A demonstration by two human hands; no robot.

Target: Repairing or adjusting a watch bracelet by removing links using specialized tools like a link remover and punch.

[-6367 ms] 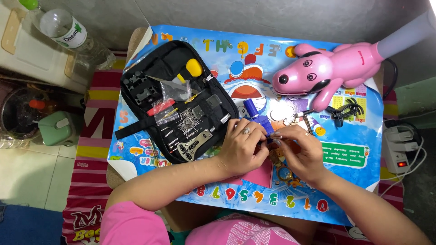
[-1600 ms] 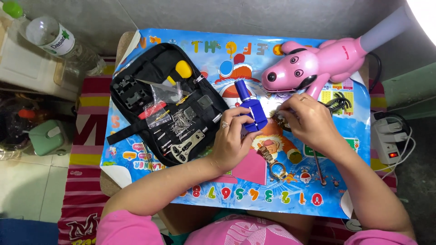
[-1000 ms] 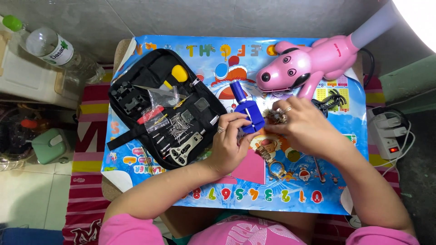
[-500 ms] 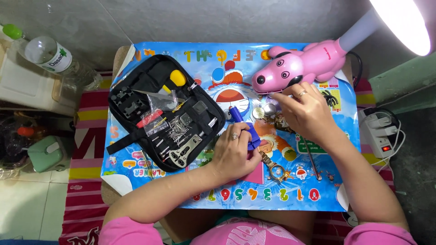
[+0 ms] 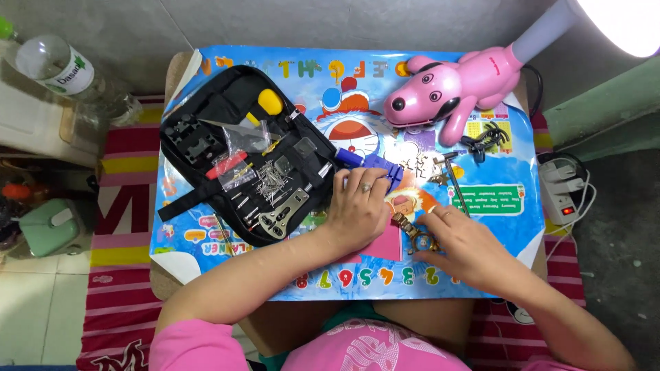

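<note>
Blue plastic tool (image 5: 371,167) sits pinned under our curled left hand (image 5: 361,206) to steady it on the worktop (image 5: 481,206), while our right hand (image 5: 457,240) pinches the gold watch (image 5: 412,233) just beside; black tool case (image 5: 234,151) crowds the left, pink dog lamp (image 5: 440,89) behind.

A bright blue cartoon-printed plastic mat (image 5: 206,240) with multicoloured letters and numbers covers the desk. On it lie a black fabric tool case (image 5: 227,148), a blue plastic tool block (image 5: 375,167) and a glossy pink dog-shaped lamp (image 5: 447,86).
</note>
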